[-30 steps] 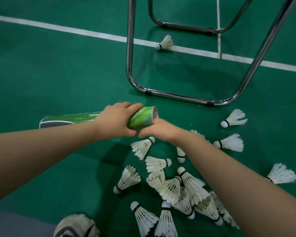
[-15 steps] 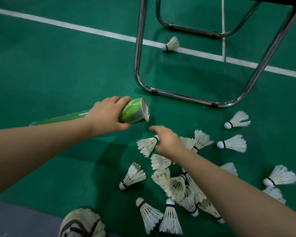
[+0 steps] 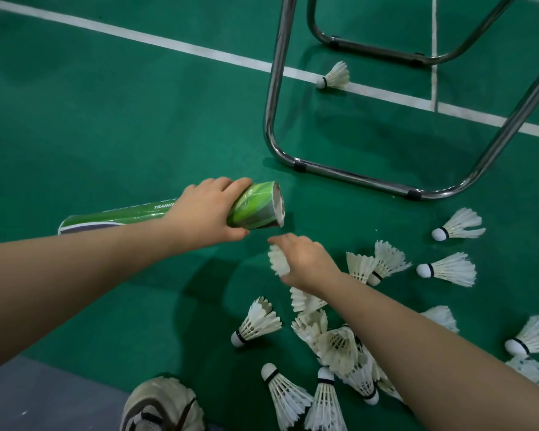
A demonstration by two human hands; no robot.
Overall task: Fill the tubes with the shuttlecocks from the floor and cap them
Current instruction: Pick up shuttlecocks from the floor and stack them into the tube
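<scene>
Nearest, a shoe (image 3: pixel 162 405) pokes in at the bottom edge, beside a heap of shuttlecocks (image 3: pixel 336 346) scattered on the green floor (image 3: pixel 106 135). Above the heap, the right hand (image 3: pixel 305 262) curls its fingers round a shuttlecock (image 3: pixel 279 261), whose feathers show at the hand's left side, just below the mouth of the tube (image 3: pixel 255 206). The left hand (image 3: pixel 206 213) is clamped round the tube near its uncapped end, which points right. Beyond stands a metal chair frame (image 3: pixel 349 175), with a lone shuttlecock (image 3: pixel 335 76) on the white line (image 3: pixel 168 42).
</scene>
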